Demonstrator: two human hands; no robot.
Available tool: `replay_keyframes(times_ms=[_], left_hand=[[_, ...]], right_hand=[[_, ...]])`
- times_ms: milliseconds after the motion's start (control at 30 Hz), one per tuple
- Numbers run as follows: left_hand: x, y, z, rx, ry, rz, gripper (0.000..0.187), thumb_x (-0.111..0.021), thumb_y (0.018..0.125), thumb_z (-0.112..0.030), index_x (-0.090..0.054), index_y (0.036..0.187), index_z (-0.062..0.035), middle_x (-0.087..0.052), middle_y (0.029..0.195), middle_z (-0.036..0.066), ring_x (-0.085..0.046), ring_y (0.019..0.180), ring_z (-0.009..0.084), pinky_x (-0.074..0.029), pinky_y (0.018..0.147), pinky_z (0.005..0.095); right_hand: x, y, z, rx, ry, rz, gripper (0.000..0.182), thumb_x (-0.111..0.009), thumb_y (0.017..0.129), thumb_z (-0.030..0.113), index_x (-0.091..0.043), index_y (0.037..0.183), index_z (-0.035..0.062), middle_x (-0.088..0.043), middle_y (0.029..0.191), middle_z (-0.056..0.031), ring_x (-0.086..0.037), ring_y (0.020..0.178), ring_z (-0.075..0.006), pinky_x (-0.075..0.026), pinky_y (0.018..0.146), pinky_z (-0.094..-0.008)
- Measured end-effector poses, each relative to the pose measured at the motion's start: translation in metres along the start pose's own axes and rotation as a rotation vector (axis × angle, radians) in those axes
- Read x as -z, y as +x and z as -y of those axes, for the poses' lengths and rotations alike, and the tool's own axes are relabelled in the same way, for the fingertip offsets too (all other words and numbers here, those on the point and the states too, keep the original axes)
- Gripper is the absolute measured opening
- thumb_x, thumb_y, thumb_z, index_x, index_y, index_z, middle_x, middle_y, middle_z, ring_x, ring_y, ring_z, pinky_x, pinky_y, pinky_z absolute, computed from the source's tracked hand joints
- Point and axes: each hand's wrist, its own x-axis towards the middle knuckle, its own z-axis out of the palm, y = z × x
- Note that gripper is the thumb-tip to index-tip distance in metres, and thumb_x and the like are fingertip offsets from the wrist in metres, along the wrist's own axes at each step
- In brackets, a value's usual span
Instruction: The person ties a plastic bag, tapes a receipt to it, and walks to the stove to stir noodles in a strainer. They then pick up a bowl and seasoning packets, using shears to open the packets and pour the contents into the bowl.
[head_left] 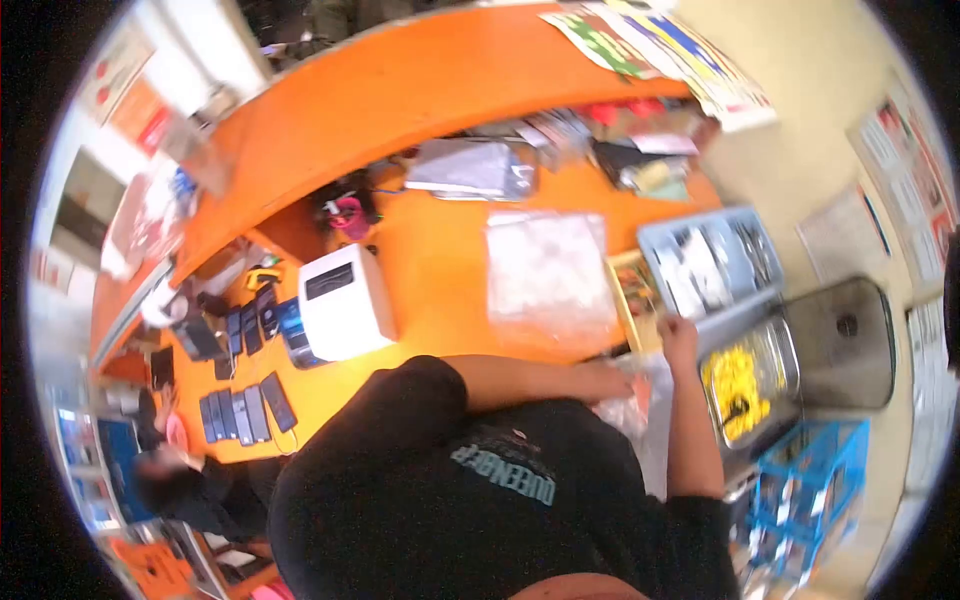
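My left arm reaches across my body, and my left hand (612, 383) is at a crumpled clear plastic bag (628, 412) with something pinkish in it. Blur hides how those fingers sit on the bag. My right hand (679, 340) is raised with its fingers closed, beside a wooden tray (622, 300) of small items and the near corner of a blue bin (655, 245). Whatever it may hold is too small to make out. A stack of clear plastic bags (548, 275) lies on the orange desk (430, 270), beyond my left forearm.
To the right, a metal pan (790, 350) holds yellow pieces, with a dark transparent lid (850, 345) beside it. Below stands a blue basket rack (815, 485). A white printer (345, 305) and several phones (240, 415) are at left, near another person (215, 490).
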Motion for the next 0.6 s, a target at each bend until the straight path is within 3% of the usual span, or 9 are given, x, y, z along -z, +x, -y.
replay_keyframes(times_ms=[33, 67, 133, 167, 267, 367, 467, 533, 600], left_hand=[[0.025, 0.0, -0.01, -0.02, -0.026, 0.028, 0.039, -0.05, 0.091, -0.033, -0.06, 0.12, -0.0085, -0.065, 0.109, 0.019, -0.064, 0.103, 0.0338, -0.051, 0.088, 0.0454], [0.058, -0.002, -0.028, 0.098, -0.136, 0.095, 0.034, -0.052, 0.088, -0.027, -0.06, 0.115, -0.008, -0.064, 0.107, 0.018, -0.063, 0.102, 0.034, -0.051, 0.085, 0.0458], [0.106, -0.001, -0.06, 0.318, -0.4, 0.24, 0.024, -0.057, 0.084, -0.014, -0.06, 0.106, -0.0069, -0.06, 0.103, 0.015, -0.061, 0.101, 0.0346, -0.052, 0.079, 0.0465], [0.109, -0.002, -0.065, 0.257, -0.369, 0.159, 0.02, -0.057, 0.084, -0.013, -0.06, 0.103, -0.0069, -0.061, 0.095, 0.013, -0.061, 0.095, 0.0336, -0.05, 0.075, 0.0479], [0.07, 0.007, -0.029, -0.379, 0.091, -0.091, 0.022, -0.058, 0.083, -0.015, -0.066, 0.102, -0.0091, -0.062, 0.112, 0.012, -0.062, 0.097, 0.0299, -0.049, 0.082, 0.0449], [0.08, 0.007, -0.037, -0.501, 0.276, -0.219, 0.017, -0.057, 0.083, -0.016, -0.067, 0.094, -0.0085, -0.063, 0.108, 0.012, -0.061, 0.098, 0.0284, -0.05, 0.08, 0.0431], [0.092, 0.012, -0.048, -0.6, 0.124, -0.287, 0.012, -0.059, 0.08, -0.016, -0.067, 0.083, -0.0073, -0.065, 0.095, 0.013, -0.063, 0.093, 0.0293, -0.051, 0.074, 0.0427], [0.087, 0.01, -0.042, -0.503, 0.252, -0.071, 0.01, -0.06, 0.079, -0.016, -0.067, 0.079, -0.0079, -0.065, 0.085, 0.013, -0.064, 0.085, 0.0299, -0.051, 0.069, 0.0426], [0.081, 0.009, -0.036, -0.465, 0.302, -0.018, 0.009, -0.061, 0.079, -0.015, -0.067, 0.077, -0.0079, -0.065, 0.077, 0.013, -0.065, 0.079, 0.031, -0.052, 0.066, 0.0434]], right_hand=[[-0.002, -0.018, -0.012, -0.139, 0.363, 0.041, 0.017, -0.065, 0.09, 0.015, -0.071, 0.094, -0.0005, -0.068, 0.077, -0.005, -0.062, 0.07, -0.017, -0.047, 0.065, -0.0306], [0.006, -0.045, -0.006, -0.278, 0.564, 0.111, 0.014, -0.066, 0.092, 0.017, -0.069, 0.094, 0.004, -0.064, 0.078, 0.0007, -0.057, 0.067, -0.0119, -0.044, 0.064, -0.026], [0.007, -0.099, -0.011, -0.454, 0.817, 0.195, 0.01, -0.065, 0.093, 0.016, -0.067, 0.095, 0.0067, -0.063, 0.078, 0.0011, -0.056, 0.067, -0.0098, -0.044, 0.062, -0.0256], [0.007, -0.125, -0.009, -0.515, 0.887, 0.227, 0.008, -0.064, 0.093, 0.014, -0.067, 0.096, 0.0074, -0.063, 0.079, 0.0012, -0.056, 0.068, -0.0095, -0.044, 0.061, -0.0258], [-0.004, -0.18, 0.007, -0.645, 1.009, 0.187, 0.01, -0.061, 0.093, 0.009, -0.067, 0.099, 0.0047, -0.065, 0.081, -0.0014, -0.057, 0.066, -0.0096, -0.044, 0.058, -0.0241], [-0.016, -0.202, 0.042, -0.716, 1.145, 0.101, 0.011, -0.061, 0.093, 0.007, -0.068, 0.1, 0.0029, -0.067, 0.083, -0.0038, -0.061, 0.067, -0.0099, -0.046, 0.058, -0.0229], [-0.024, -0.209, 0.037, -0.624, 1.16, 0.137, 0.011, -0.061, 0.094, 0.007, -0.068, 0.101, 0.0023, -0.069, 0.087, -0.0055, -0.065, 0.07, -0.0117, -0.049, 0.061, -0.0242], [-0.03, -0.207, 0.023, -0.586, 1.161, 0.197, 0.012, -0.061, 0.093, 0.008, -0.068, 0.101, 0.0018, -0.07, 0.089, -0.006, -0.066, 0.071, -0.0127, -0.051, 0.062, -0.0255], [-0.035, -0.205, 0.009, -0.618, 1.202, 0.257, 0.013, -0.062, 0.093, 0.009, -0.068, 0.102, 0.0013, -0.07, 0.089, -0.0058, -0.066, 0.07, -0.013, -0.052, 0.063, -0.0268]])
